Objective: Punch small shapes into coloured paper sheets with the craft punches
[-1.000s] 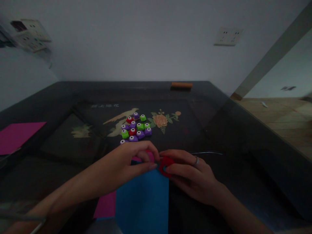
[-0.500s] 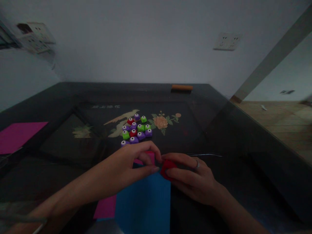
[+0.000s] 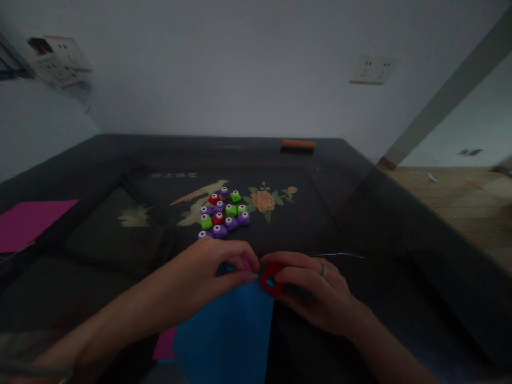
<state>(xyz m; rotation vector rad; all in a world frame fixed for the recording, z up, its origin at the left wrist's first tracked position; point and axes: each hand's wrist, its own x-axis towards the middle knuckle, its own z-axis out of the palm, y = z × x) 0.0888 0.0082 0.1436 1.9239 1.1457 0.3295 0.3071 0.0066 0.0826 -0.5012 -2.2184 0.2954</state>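
My left hand (image 3: 218,266) pinches the upper edge of a blue paper sheet (image 3: 228,336) between thumb and fingertips. A bit of pink shows behind its curled fingers. My right hand (image 3: 320,293), with a ring on one finger, is closed on a small red craft punch (image 3: 267,287) at the sheet's upper right corner. Blue shows through the opening in the punch. Beyond the left hand stands a cluster of similar small punches (image 3: 218,218) in purple, green and red, with white tops bearing dark marks.
A pink sheet (image 3: 165,344) lies partly under the blue one, and another pink sheet (image 3: 32,224) is at the table's left. An orange-brown cylinder (image 3: 298,144) rests at the far edge of the dark glossy table (image 3: 360,202). Wall sockets (image 3: 373,70) are behind.
The blue sheet has shifted and tilted to the left at its lower end. The red punch has turned in my right hand, so its opening with blue inside now shows.
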